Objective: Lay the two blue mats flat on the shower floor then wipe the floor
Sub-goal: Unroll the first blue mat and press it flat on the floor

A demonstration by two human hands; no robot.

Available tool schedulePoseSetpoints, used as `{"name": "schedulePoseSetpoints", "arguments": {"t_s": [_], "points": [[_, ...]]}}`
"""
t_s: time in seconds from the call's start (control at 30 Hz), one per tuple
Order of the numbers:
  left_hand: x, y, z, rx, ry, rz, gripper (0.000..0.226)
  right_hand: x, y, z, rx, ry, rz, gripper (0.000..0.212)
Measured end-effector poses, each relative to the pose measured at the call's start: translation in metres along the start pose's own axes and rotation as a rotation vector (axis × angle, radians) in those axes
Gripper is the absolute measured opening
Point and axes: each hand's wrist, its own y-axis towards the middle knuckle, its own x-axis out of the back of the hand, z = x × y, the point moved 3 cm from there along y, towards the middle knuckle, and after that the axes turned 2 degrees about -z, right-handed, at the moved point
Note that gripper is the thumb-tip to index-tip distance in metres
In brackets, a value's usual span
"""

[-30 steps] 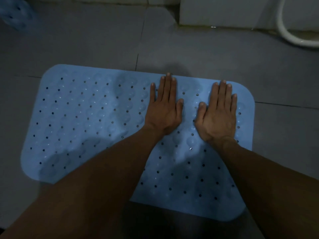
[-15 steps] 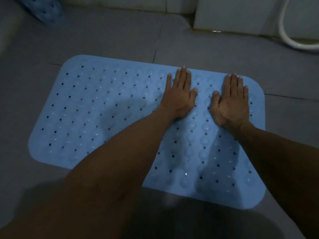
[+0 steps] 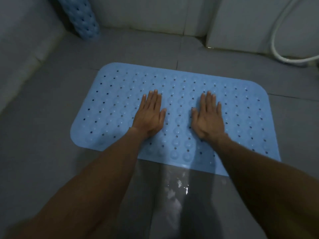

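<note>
A light blue mat [image 3: 241, 118] with rows of holes and round bumps lies flat on the grey tiled shower floor [image 3: 51, 152]. My left hand [image 3: 150, 114] rests palm down on the mat left of its middle, fingers straight and close together. My right hand [image 3: 207, 116] lies palm down to its right, a gap of mat between the two. Neither hand holds anything. A second blue mat [image 3: 84, 18], rolled or folded, stands against the wall at the far left corner.
A white hose [image 3: 276, 49] loops along the wall base at the far right. White walls border the floor at the back and left. A wet, shiny patch [image 3: 179, 185] lies on the tiles just in front of the mat, between my forearms.
Both hands have slid from the mat's right end toward its middle and spread further apart. The camera has shifted, bringing the second mat in the corner into fuller view.
</note>
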Motion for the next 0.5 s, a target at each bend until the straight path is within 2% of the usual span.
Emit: {"name": "schedulePoseSetpoints", "arguments": {"t_s": [0.17, 0.3, 0.5], "points": [[0.001, -0.023, 0.014, -0.009, -0.021, 0.004, 0.064, -0.028, -0.027, 0.062, 0.044, 0.031, 0.035, 0.070], [-0.007, -0.020, 0.012, 0.058, -0.089, 0.099, 0.068, -0.039, -0.031, 0.065, 0.008, 0.023, 0.040, 0.070], [-0.026, -0.016, 0.012, 0.095, -0.106, 0.090, 0.065, -0.042, -0.030, 0.064, -0.006, 0.071, -0.012, 0.068]]}}
